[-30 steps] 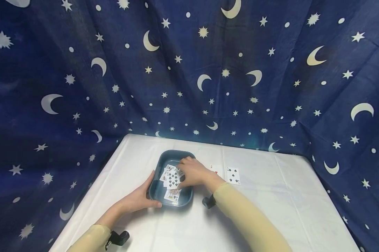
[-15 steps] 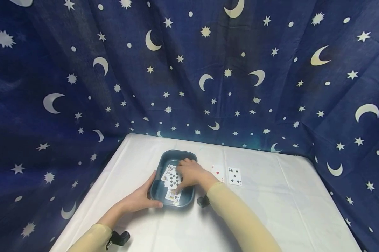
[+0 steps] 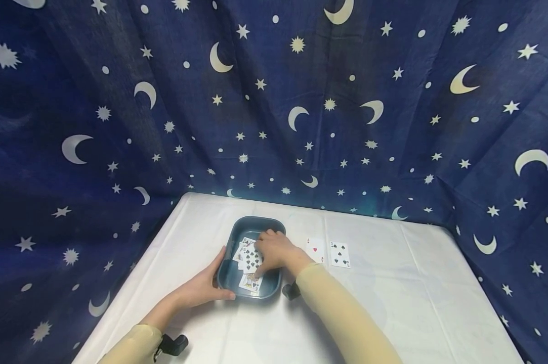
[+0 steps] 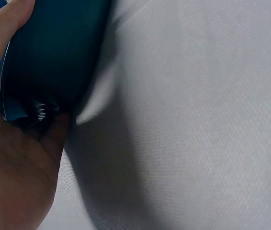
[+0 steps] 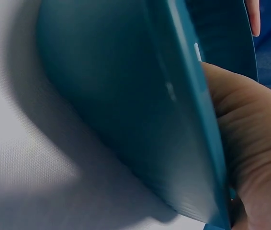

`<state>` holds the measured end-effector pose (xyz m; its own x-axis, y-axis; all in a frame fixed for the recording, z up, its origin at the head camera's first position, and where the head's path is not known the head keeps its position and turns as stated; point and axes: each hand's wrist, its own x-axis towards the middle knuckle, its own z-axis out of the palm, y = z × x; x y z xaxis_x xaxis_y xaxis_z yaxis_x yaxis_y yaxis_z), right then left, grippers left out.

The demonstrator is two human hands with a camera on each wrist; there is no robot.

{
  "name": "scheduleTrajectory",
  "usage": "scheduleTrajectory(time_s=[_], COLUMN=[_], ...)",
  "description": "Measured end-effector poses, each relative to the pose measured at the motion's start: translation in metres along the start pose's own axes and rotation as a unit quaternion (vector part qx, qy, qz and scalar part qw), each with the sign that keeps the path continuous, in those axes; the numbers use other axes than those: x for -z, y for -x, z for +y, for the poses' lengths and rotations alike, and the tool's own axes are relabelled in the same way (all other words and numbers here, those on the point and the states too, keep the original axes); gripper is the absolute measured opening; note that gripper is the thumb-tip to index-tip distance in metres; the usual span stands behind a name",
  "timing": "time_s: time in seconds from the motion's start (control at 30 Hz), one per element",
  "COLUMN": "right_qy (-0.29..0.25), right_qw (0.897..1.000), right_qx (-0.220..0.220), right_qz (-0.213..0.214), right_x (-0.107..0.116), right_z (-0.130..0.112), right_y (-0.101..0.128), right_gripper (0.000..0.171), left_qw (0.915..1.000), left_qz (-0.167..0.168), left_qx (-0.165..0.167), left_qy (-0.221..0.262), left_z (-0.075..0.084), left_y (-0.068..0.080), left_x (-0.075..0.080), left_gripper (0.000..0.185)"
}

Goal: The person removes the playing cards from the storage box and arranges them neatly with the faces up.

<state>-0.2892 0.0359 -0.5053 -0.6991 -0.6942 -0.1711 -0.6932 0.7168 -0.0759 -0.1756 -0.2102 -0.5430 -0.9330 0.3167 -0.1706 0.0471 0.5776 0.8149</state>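
Observation:
A dark teal plastic tub [image 3: 232, 283] stands on the table, with several playing cards [image 3: 251, 259] lying face up and overlapping inside. The uppermost is a spade card with many pips; a face card [image 3: 250, 283] shows below it. My left hand [image 3: 200, 287] is spread against the tub's near left corner, thumb along the near side and straight fingers along the left side. My right hand [image 3: 276, 251] reaches over the right rim, its bent thumb and fingers pinching at the right edge of the upper spade card. Its fingertips are partly hidden. The right wrist view shows the hand past the rim [image 5: 193, 81].
To the tub's right, an ace of hearts [image 3: 315, 249] and a five of spades [image 3: 339, 254] lie face up side by side. White cloth covers the table [image 3: 401, 298]. A blue curtain [image 3: 264, 111] with moons and stars hangs behind and at both sides.
My right hand and forearm have shifted slightly left and inward, uncovering more of the ace of hearts. My left hand and the tub keep their places; the last half second shows hardly any motion.

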Motion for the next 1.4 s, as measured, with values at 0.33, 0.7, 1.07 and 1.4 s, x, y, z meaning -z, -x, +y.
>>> scheduleTrajectory(time_s=[0.33, 0.7, 1.07, 1.4], right_qy=[0.012, 0.016, 0.018, -0.008], right_qw=[1.000, 1.000, 1.000, 1.000], right_qx=[-0.010, -0.011, -0.014, -0.016], right_qz=[-0.003, 0.007, 0.010, 0.013], right_x=[-0.0015, -0.0020, -0.0054, -0.0060], right_z=[0.0002, -0.0016, -0.0008, -0.0005], right_y=[-0.0006, 0.0010, -0.0014, -0.0022], right_gripper=[0.095, 0.088, 0.090, 0.095], left_qw=[0.9999, 0.9999, 0.9999, 1.0000], left_qz=[-0.003, -0.001, -0.003, -0.001], left_qx=[-0.002, -0.001, 0.000, 0.000], left_qy=[0.011, 0.011, 0.015, 0.009], left_z=[-0.0013, -0.0009, -0.0007, 0.0007], left_y=[-0.0002, 0.0003, 0.0006, 0.0013], left_x=[-0.0005, -0.0004, -0.0006, -0.0002], left_gripper=[0.134, 0.135, 0.134, 0.133])
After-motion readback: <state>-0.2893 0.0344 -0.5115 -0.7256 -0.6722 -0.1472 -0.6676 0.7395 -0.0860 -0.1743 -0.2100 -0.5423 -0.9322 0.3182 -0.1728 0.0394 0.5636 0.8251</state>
